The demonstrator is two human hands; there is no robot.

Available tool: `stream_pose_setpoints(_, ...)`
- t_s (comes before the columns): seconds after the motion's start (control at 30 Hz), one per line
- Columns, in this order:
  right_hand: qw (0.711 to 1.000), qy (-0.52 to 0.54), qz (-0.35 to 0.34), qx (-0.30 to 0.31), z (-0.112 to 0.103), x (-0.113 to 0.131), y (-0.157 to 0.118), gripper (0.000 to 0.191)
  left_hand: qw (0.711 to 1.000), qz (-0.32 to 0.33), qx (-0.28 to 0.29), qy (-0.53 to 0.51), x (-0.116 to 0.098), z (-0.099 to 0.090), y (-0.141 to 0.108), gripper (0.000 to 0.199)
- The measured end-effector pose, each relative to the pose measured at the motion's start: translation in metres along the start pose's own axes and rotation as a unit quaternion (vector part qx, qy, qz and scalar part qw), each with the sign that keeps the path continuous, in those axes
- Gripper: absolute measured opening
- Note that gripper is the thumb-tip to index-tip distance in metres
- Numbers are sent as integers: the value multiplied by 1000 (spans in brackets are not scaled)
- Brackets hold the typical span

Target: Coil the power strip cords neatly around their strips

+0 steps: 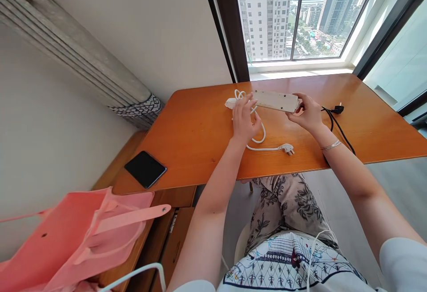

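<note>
A white power strip (275, 101) lies lengthwise over the far part of the wooden table, its face with small dark screw holes turned up. My right hand (305, 112) is closed around its right end, thumb on the near side and fingers on the far side. At the other end is my left hand (246, 118), fingertips over the strip's left edge and the thumb held apart. A looped white cord (263, 134) runs under and around that hand to a white plug (287, 149) near the front edge. Another white piece (230, 103) shows partly behind my left fingers.
A black plug (338, 109) and its black cord (343, 134) lie on the wooden table (196, 136), partly behind my right forearm. A dark phone (146, 169) rests at the left corner. Below left stands a pink bag (76, 238); a window (293, 21) is beyond the table.
</note>
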State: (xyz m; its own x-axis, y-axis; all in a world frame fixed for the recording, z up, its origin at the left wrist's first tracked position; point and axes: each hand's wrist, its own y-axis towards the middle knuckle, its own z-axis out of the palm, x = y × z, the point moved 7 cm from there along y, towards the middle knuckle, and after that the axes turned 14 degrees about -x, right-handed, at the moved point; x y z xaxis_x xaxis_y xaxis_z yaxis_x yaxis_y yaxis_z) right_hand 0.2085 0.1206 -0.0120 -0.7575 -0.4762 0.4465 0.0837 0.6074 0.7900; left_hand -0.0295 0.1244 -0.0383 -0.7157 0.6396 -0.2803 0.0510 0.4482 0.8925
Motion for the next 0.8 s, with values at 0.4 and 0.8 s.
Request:
stream_pose_setpoints(0.4, 981, -44, -83, 167, 21, 41, -25, 59, 988, -1, 145, 53, -32, 21, -12, 57)
stream_pose_setpoints(0.8, 966, -223, -28, 130, -52, -74, 17, 24, 976, -140, 48, 161, 35, -56, -1, 61)
